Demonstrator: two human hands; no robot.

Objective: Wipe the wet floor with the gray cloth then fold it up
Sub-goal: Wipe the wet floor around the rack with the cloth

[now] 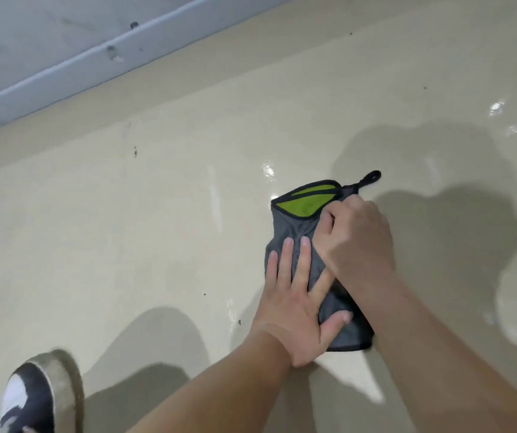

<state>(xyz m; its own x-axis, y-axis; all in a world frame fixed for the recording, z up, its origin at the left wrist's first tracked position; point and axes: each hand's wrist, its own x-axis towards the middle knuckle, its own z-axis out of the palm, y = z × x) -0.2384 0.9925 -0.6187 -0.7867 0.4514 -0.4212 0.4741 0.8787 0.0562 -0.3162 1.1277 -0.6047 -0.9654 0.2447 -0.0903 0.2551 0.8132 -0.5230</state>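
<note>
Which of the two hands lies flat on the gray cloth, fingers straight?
The left hand: its fingers lie straight and spread on the gray cloth, whereas the right hand has its fingers curled, pinching the cloth by the green lining.

Bright glare on floor [157,245], soft shadows

Gray cloth [294,235], green inside, black-edged, on beige floor [126,229].

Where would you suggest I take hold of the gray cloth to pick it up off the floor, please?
Probably by the black loop at the far right corner, coming in from the far side. It sticks out onto the floor, clear of the gray cloth and its folded body, where the left hand presses flat and the right hand grips the edge. The fold may open, though.
</note>
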